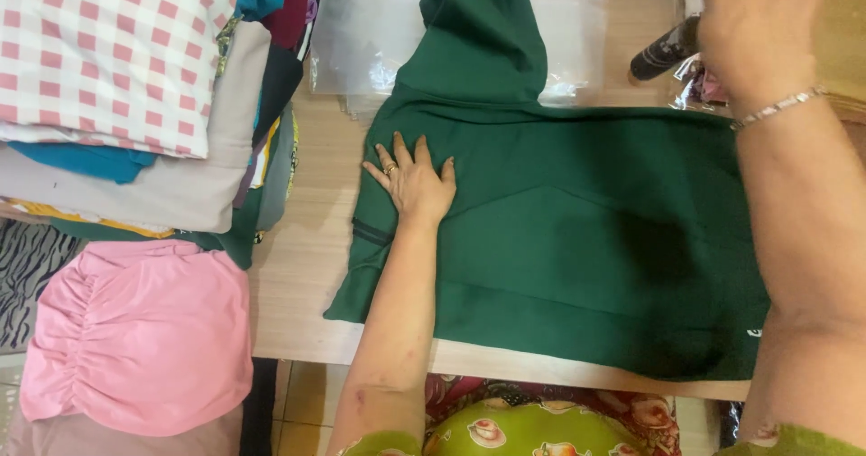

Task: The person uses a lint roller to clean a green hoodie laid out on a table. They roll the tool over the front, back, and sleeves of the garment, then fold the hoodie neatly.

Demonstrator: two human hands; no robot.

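A dark green hooded garment [577, 230] lies folded flat on a light wooden table [298, 267], its hood [478, 41] pointing to the far edge. My left hand [413, 181] presses flat on the garment's left part, fingers spread, a ring on one finger. My right hand [758, 32] is raised at the upper right, above the garment's far right corner, with a bracelet on the wrist; its fingers are cut off by the frame edge, close to a dark object [663, 55] and crinkled clear wrapping.
A tall stack of folded clothes [135, 104], topped by a pink-and-white checked piece, stands at the left. A pink ruched garment [140, 334] lies below it. Clear plastic bags [361, 41] rest at the table's far side under the hood.
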